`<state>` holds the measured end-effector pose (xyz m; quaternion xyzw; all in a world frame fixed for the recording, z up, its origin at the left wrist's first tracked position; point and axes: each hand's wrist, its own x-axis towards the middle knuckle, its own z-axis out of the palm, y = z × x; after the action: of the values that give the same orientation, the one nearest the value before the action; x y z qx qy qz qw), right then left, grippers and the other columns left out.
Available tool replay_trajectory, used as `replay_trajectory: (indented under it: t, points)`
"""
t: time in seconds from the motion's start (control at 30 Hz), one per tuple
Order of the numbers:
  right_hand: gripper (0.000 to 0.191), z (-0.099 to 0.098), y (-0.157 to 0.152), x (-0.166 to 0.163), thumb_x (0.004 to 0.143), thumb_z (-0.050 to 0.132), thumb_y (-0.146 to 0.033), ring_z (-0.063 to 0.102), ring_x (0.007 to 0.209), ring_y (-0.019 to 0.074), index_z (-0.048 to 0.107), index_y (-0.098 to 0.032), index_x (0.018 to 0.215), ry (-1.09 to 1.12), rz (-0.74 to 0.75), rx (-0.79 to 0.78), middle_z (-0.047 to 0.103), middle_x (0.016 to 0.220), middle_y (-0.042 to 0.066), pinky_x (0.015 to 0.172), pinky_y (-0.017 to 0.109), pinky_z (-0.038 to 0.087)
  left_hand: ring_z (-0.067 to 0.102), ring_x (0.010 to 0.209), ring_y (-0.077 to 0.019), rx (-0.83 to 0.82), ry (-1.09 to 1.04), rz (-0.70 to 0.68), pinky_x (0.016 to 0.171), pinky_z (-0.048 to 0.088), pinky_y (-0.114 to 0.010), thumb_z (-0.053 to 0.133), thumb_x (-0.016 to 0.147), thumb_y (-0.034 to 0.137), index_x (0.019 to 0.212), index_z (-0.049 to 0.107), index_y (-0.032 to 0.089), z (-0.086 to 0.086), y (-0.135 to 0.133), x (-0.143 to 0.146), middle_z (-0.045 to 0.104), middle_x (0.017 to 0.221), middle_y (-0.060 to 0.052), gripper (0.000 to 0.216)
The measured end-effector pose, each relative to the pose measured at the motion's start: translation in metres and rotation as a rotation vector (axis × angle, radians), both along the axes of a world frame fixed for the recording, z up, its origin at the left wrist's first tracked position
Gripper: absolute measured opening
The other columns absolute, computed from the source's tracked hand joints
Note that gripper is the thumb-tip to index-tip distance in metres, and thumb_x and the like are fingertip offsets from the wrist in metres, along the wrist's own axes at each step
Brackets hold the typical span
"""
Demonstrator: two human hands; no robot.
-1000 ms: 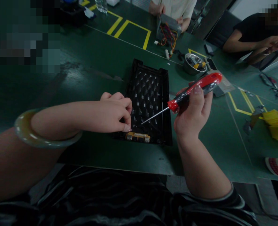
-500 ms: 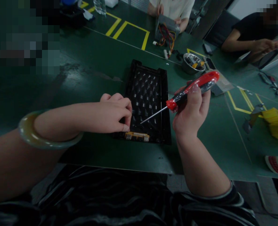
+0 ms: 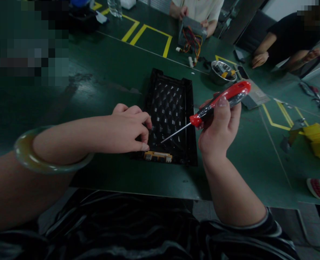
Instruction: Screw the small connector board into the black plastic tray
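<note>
A black plastic keyboard shell (image 3: 173,104) lies lengthwise on the green table (image 3: 108,72), with a small tan circuit board (image 3: 158,156) at its near end. My left hand (image 3: 127,128), a pale bangle on its wrist, rests on the shell's near left edge with the fingers pinched together; what they pinch is too small to see. My right hand (image 3: 219,126) grips a red-and-black screwdriver (image 3: 219,101), whose thin shaft points down-left at the shell's inside, close to my left fingertips.
A metal bowl (image 3: 220,72) with small parts stands beyond the shell. A person at the far side handles a grey box with coloured wires (image 3: 192,36); another person's arm (image 3: 259,57) rests at the far right. Yellow parts (image 3: 316,141) lie at the right edge.
My left fingers have shifted slightly on the shell's edge, and the screwdriver has drifted a little left and down. At the far right the other person's hand has come down onto the table.
</note>
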<state>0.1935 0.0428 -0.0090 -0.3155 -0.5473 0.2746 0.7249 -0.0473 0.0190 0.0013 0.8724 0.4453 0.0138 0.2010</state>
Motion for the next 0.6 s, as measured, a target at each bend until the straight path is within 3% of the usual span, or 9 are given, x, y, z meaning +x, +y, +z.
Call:
replay_trajectory:
  t: [0.33,0.5,0.6]
  points:
    - [0.016,-0.001,-0.023,-0.017,0.102,0.069,-0.04,0.052,0.047,0.0046,0.061,-0.027,0.105,-0.031,0.246,-0.019,0.064,0.082,-0.004,0.036,0.017,0.038,0.055,0.123,-0.032,0.047,0.005,-0.101,0.108,0.029,-0.05,0.047,0.096,0.043,0.086,0.081,0.028,0.004,0.0,-0.003,0.072,0.127,-0.006,0.039]
    - [0.017,-0.006,-0.024,-0.017,0.102,0.067,-0.042,0.055,0.052,0.0052,0.06,-0.028,0.106,-0.109,0.253,0.002,0.064,0.085,-0.003,0.041,0.018,0.045,0.064,0.12,-0.0283,-0.026,-0.004,0.065,0.108,0.032,-0.045,0.045,0.098,0.043,0.108,0.08,0.028,0.016,0.004,0.006,0.077,0.119,-0.003,0.039]
    - [0.018,-0.008,-0.022,-0.017,0.101,0.069,-0.043,0.057,0.054,0.0059,0.061,-0.027,0.107,-0.126,0.25,0.006,0.063,0.083,-0.003,0.044,0.018,0.047,0.066,0.118,-0.0272,-0.022,-0.006,0.123,0.108,0.032,-0.044,0.047,0.097,0.042,0.107,0.079,0.026,0.019,0.007,0.01,0.078,0.116,-0.003,0.037]
